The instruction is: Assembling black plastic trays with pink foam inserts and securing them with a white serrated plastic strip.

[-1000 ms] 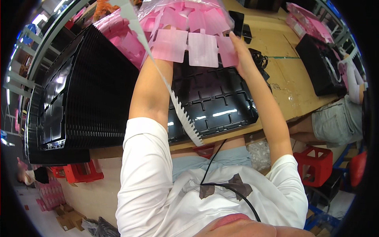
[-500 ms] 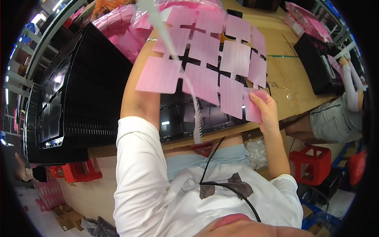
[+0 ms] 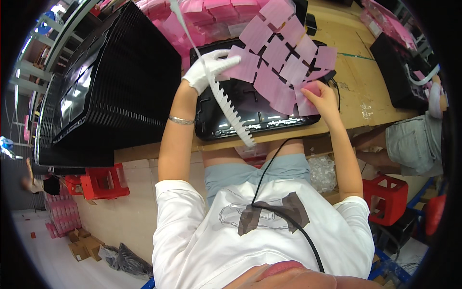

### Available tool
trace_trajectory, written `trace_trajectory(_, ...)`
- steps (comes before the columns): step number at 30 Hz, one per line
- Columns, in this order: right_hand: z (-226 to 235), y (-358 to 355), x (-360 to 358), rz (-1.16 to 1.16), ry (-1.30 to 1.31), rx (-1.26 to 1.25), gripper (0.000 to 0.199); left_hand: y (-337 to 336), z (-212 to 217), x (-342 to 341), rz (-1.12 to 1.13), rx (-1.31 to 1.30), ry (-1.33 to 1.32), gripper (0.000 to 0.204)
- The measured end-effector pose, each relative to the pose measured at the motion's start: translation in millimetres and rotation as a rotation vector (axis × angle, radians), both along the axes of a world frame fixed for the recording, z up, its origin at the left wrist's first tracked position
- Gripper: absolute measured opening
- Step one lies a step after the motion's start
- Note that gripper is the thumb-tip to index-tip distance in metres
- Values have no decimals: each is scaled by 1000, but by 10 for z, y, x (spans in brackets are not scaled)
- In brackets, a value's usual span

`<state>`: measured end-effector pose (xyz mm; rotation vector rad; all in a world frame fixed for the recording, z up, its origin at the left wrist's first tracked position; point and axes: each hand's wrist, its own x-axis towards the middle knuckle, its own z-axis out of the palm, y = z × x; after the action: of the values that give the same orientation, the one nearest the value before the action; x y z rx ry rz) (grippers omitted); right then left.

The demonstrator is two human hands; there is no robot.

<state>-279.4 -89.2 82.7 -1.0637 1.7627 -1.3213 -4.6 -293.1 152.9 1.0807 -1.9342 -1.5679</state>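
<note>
A large pink sheet [image 3: 277,52], made of joined square panels with cross-shaped gaps, is stretched tilted between my hands over a glossy black plastic tray [image 3: 226,103]. My left hand [image 3: 208,72], in a white glove, has its fingers closed on the sheet's left corner panel. Bare, my right hand [image 3: 323,98] pinches the near right corner between thumb and fingers. Part of the tray is hidden under the sheet. A white strip with a toothed edge [image 3: 226,106] hangs across the view in front of my left hand.
A tall stack of black trays [image 3: 130,82] stands left on the brown cardboard-topped table [image 3: 358,91]. Bundles of pink sheets [image 3: 211,14] lie behind. At right are another black tray stack [image 3: 397,72] and a co-worker's arm [image 3: 435,98]. Red stools [image 3: 385,197] stand below the table.
My left hand has drawn back toward me and its glove now shows at the sheet's left corner. The sheet has turned and shifted right, uncovering more of the black tray.
</note>
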Motion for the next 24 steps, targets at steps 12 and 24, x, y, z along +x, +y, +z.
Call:
trace_trajectory(12,-282,171,318,-57,361,-138,25,1106,-631,963,472,-319,-337,45)
trace_trajectory(24,-444,-161,186,-62,307,-223,31,1305,-709,995,659,-414,-383,42)
